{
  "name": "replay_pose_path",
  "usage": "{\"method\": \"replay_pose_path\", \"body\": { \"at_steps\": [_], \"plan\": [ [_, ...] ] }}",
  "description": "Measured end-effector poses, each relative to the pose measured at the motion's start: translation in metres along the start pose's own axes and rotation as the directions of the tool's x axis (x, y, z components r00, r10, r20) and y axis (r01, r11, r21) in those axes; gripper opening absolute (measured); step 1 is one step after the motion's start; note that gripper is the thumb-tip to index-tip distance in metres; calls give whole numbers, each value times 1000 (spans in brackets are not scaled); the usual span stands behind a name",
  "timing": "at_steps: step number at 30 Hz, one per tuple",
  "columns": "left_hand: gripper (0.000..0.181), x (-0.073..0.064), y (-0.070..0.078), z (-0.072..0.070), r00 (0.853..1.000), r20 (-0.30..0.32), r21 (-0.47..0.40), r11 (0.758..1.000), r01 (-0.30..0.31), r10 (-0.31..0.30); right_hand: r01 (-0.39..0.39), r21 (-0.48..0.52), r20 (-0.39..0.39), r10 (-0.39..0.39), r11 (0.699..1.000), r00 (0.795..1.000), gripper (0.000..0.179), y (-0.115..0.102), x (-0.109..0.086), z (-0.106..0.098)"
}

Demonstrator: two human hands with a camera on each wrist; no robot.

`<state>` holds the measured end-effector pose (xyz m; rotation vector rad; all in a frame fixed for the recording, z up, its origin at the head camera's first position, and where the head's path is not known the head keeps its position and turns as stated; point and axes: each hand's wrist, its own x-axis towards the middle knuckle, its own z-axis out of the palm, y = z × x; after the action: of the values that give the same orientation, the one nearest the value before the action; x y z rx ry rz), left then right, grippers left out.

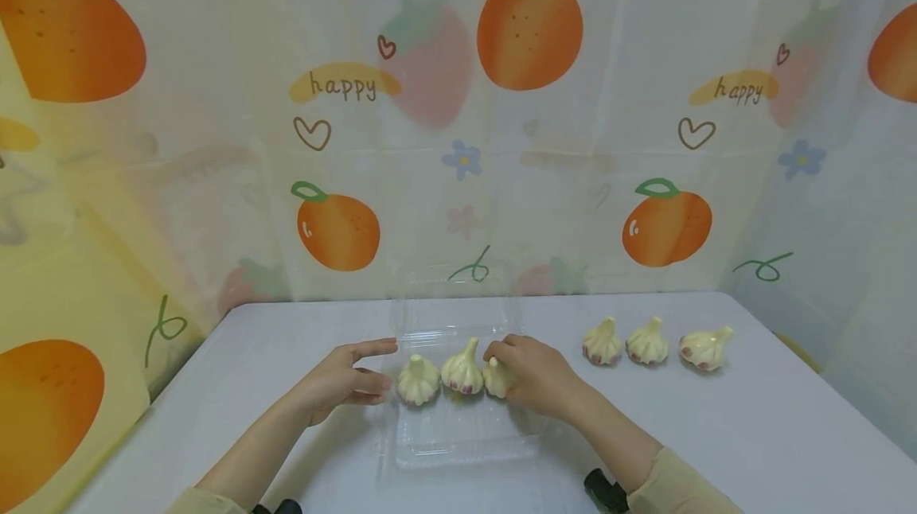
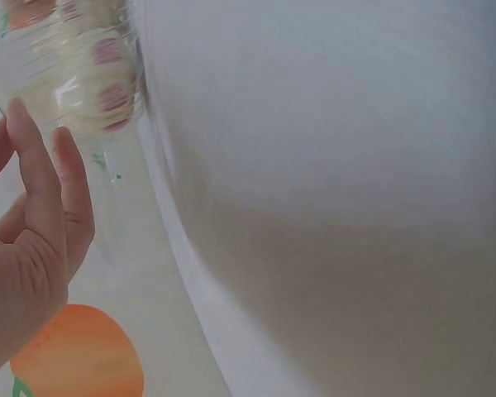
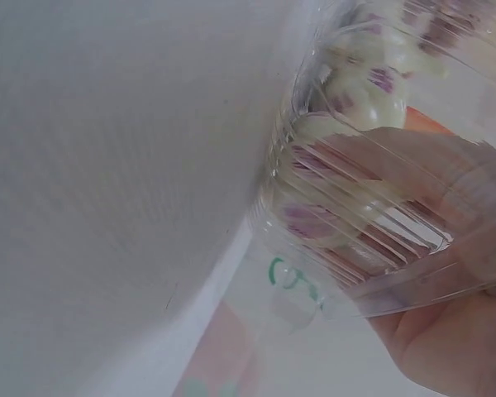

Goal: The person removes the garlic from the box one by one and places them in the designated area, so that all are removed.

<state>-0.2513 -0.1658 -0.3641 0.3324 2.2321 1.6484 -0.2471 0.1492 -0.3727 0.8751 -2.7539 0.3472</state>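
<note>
A clear plastic clamshell box lies with its lid raised at the back. Inside, a garlic bulb sits at the left and another garlic bulb in the middle. My right hand reaches over the right wall and grips a third garlic bulb beside them, partly hidden by the fingers. Through the ribbed wall in the right wrist view, the fingers show curled around that bulb. At the box's left side my left hand has its fingers extended, fingertips right at the wall.
Three more garlic bulbs stand in a row on the white table at the right. A curtain printed with oranges hangs behind the table's back edge. Dark straps show near the cuffs.
</note>
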Motion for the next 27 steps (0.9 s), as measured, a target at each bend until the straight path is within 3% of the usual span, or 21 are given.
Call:
{"method": "replay_pose_path", "body": {
  "at_steps": [27],
  "plan": [
    [67,-2,2,2,1000,-15,18,1000,-8,8,6,26,-63,-5,1000,998,43,-2,2,-10]
  ]
}}
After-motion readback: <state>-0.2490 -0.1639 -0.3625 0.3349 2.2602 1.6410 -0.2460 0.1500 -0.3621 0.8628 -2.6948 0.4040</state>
